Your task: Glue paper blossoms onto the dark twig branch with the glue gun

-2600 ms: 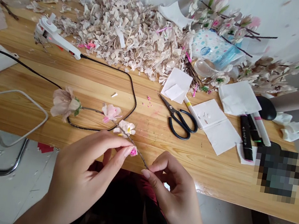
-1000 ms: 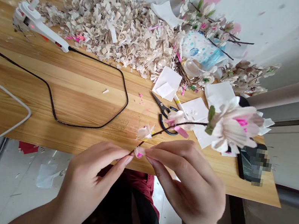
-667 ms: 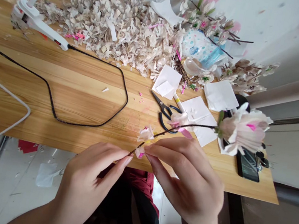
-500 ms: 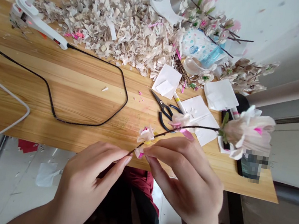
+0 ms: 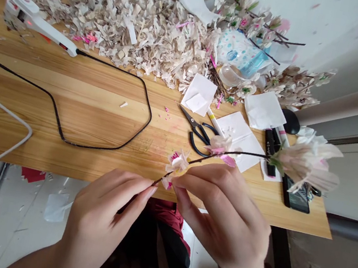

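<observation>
Between thumb and fingers, my left hand [image 5: 110, 214] pinches the lower end of a thin dark flower stem [image 5: 244, 153]. My right hand [image 5: 223, 219] is closed at the fingertips on a small white and pink blossom [image 5: 167, 181] low on that stem. Just above it sits another small blossom [image 5: 178, 161] with a bright pink middle. Farther up is a pale blossom [image 5: 220, 145] with pink petals. A large cream flower [image 5: 309, 162] with green leaves at its base crowns the stem's far end, at the right.
A big heap of cream petals [image 5: 131, 25] lies along the wall. Black-handled scissors [image 5: 199, 133], white papers [image 5: 265, 109] and a phone [image 5: 295, 194] lie on the wooden table [image 5: 100, 111]. A white glue gun [image 5: 46, 27] with a black cord stands at the left; finished flower branches [image 5: 253, 20] are behind.
The large flower at the stem's end has swung slightly to the right and turned. Both hands keep almost the same place and grip.
</observation>
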